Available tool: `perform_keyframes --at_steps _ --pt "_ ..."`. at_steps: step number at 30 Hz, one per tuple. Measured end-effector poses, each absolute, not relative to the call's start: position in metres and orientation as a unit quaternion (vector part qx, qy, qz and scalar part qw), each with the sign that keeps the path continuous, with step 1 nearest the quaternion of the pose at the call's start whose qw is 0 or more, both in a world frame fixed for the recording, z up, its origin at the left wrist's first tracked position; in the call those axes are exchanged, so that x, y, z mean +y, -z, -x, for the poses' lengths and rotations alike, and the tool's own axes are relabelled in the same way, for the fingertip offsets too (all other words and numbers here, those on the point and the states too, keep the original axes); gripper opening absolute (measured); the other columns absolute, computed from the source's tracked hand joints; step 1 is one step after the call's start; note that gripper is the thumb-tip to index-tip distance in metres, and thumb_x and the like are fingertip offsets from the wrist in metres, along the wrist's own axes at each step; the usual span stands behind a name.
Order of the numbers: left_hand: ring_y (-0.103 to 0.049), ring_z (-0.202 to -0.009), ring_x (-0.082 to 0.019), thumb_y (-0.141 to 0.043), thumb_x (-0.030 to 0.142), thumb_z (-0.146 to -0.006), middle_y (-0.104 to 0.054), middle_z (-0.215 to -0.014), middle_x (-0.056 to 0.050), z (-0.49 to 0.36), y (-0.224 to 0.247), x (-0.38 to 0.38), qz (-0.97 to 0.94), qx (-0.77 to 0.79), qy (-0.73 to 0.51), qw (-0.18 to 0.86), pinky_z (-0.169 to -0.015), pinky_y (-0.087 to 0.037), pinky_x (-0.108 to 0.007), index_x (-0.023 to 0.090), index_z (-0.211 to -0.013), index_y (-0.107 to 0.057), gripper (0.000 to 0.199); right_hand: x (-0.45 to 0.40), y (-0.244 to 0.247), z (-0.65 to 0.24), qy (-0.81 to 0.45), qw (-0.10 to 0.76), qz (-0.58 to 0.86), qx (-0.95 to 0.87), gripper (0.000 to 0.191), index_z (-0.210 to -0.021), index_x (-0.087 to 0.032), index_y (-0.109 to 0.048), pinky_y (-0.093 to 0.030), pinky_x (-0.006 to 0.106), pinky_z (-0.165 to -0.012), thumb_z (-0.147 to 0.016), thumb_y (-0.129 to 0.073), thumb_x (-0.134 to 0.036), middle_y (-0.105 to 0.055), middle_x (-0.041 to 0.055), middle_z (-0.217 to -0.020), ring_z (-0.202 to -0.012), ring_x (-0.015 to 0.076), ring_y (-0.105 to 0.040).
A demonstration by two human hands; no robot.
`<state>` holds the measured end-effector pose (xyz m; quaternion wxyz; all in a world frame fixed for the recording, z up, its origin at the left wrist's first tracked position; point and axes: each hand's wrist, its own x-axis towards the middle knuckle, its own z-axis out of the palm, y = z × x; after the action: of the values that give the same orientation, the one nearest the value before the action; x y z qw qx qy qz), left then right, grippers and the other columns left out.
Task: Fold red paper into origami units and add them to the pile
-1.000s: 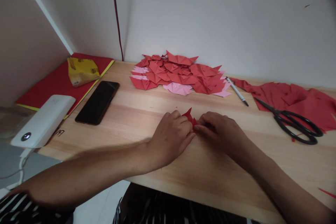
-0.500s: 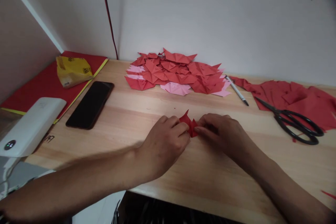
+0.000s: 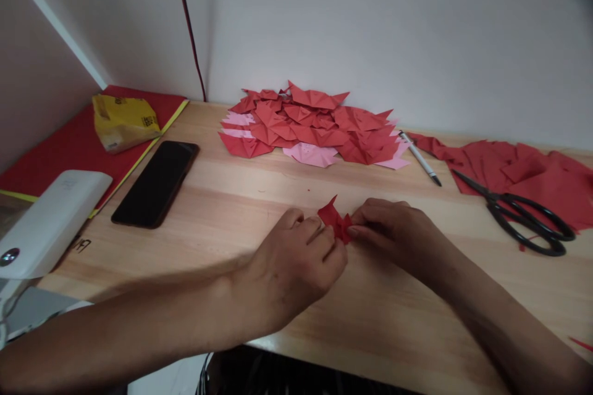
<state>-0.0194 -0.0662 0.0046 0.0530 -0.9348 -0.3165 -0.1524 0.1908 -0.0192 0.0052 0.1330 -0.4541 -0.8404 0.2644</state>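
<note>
Between my hands, low over the wooden table, is a small folded red paper (image 3: pixel 334 217) with a pointed tip sticking up. My left hand (image 3: pixel 299 259) has its fingers curled against the paper's near left side; its fingertips are partly hidden. My right hand (image 3: pixel 391 228) pinches the paper's right edge between thumb and fingers. Behind them lies a heap of folded red papers (image 3: pixel 319 136), several layers deep, with a few pink folded papers (image 3: pixel 311 155) among them.
Black-handled scissors (image 3: pixel 523 216) lie at right by crumpled red paper (image 3: pixel 537 166). A white pen (image 3: pixel 421 159) rests beside the heap. At left are a phone (image 3: pixel 156 184), a white power bank (image 3: pixel 55 222) with a cable, and a yellow packet (image 3: pixel 125 122) on a red folder (image 3: pixel 50 148).
My left hand has shifted slightly right and toward me, its fingers lower on the paper. The paper's upper left part shows more. My right hand keeps its pinch. The view has moved slightly.
</note>
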Motion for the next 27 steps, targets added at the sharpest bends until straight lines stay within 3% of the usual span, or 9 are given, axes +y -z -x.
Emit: perform_keyframes --at_steps 4,9,20,27 --pt "-0.055 -0.093 -0.018 -0.045 0.011 -0.090 -0.066 -0.094 -0.006 0.021 0.000 -0.061 0.930 -0.326 0.167 0.019 -0.077 -0.043 -0.034 0.015 -0.095 -0.063 0.019 -0.020 -0.004 -0.192 -0.262 0.144 0.449 -0.842 0.011 -0.073 -0.021 -0.062 -0.040 0.026 -0.063 -0.083 -0.060 -0.023 -0.063 -0.0018 -0.069 -0.062 0.0123 -0.056" --pt "-0.054 -0.095 -0.020 -0.048 0.025 -0.092 -0.065 -0.101 -0.005 0.023 0.003 -0.052 0.917 -0.367 0.160 0.005 -0.079 -0.041 -0.037 0.016 -0.103 -0.062 0.020 -0.021 -0.005 -0.193 -0.253 0.189 0.476 -0.821 0.010 -0.079 -0.023 -0.066 -0.042 0.026 -0.066 -0.085 -0.058 -0.025 -0.066 -0.0018 -0.078 -0.067 0.0126 -0.059" --pt "-0.051 -0.096 -0.021 -0.048 0.014 -0.088 -0.062 -0.104 -0.008 0.026 -0.003 -0.055 0.922 -0.369 0.113 0.014 -0.079 -0.038 -0.036 0.019 -0.120 -0.053 0.032 -0.016 -0.006 -0.194 -0.263 0.182 0.443 -0.838 0.011 -0.082 -0.025 -0.067 -0.042 0.029 -0.074 -0.087 -0.057 -0.027 -0.067 -0.0018 -0.081 -0.072 0.0131 -0.060" --pt "-0.050 -0.095 -0.021 -0.049 0.013 -0.088 -0.061 -0.105 -0.008 0.026 -0.005 -0.055 0.927 -0.365 0.090 0.007 -0.080 -0.038 -0.038 0.018 -0.118 -0.054 0.031 -0.015 -0.009 -0.191 -0.268 0.166 0.462 -0.829 0.020 -0.075 -0.022 -0.064 -0.042 0.026 -0.059 -0.089 -0.052 -0.031 -0.064 0.0000 -0.071 -0.062 0.0135 -0.056"
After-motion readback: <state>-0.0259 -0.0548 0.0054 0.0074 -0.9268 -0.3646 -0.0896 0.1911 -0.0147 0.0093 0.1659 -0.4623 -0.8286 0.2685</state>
